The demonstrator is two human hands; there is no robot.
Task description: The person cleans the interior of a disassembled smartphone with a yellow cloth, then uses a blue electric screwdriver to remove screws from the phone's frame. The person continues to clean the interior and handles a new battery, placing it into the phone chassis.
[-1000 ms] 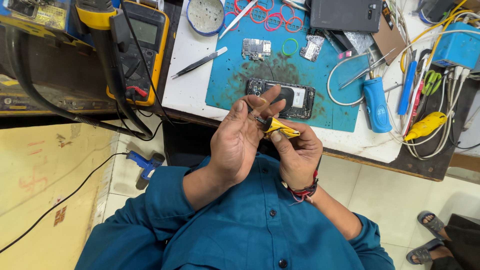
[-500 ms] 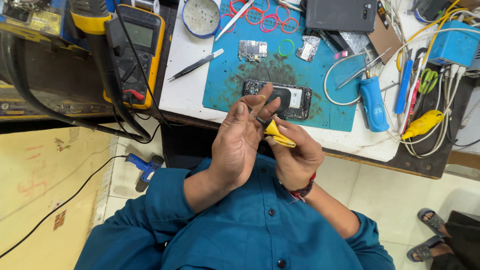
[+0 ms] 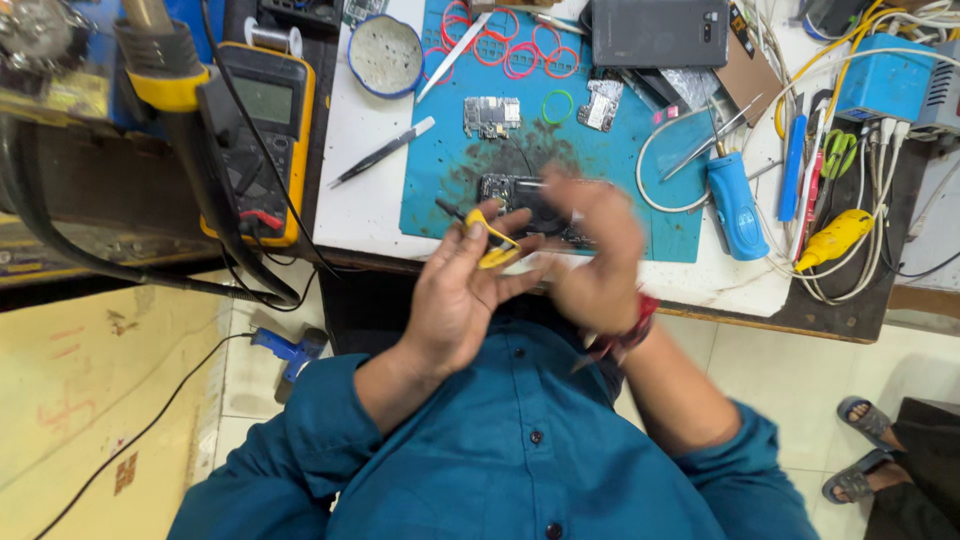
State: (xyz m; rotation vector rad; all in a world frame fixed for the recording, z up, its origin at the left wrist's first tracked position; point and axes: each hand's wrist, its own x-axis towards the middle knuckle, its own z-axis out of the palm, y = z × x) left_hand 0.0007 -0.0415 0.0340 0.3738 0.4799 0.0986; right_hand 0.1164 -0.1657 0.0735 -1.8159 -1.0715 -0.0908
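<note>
My left hand (image 3: 455, 290) is raised in front of my chest and grips a small yellow-handled tool (image 3: 492, 243) with a dark tip pointing up and left. My right hand (image 3: 598, 262) is blurred with motion to its right, over the near edge of the blue work mat (image 3: 440, 170). It partly covers an opened dark phone (image 3: 510, 192) lying on the mat. Whether it holds anything is hidden by the blur. A small circuit board (image 3: 491, 116) lies on the mat just beyond the phone.
A yellow multimeter (image 3: 262, 130) and a black-and-yellow hot air gun (image 3: 180, 110) sit at the left. A round dish (image 3: 386, 55), black tweezers (image 3: 383, 152), a blue-handled tool (image 3: 735, 205), cables and a dark flat device (image 3: 658, 30) crowd the bench. A sandalled foot (image 3: 860, 470) shows at lower right.
Both hands were together on the yellow tool. Now my right hand has let go and swung right toward the phone, and the left hand keeps the tool.
</note>
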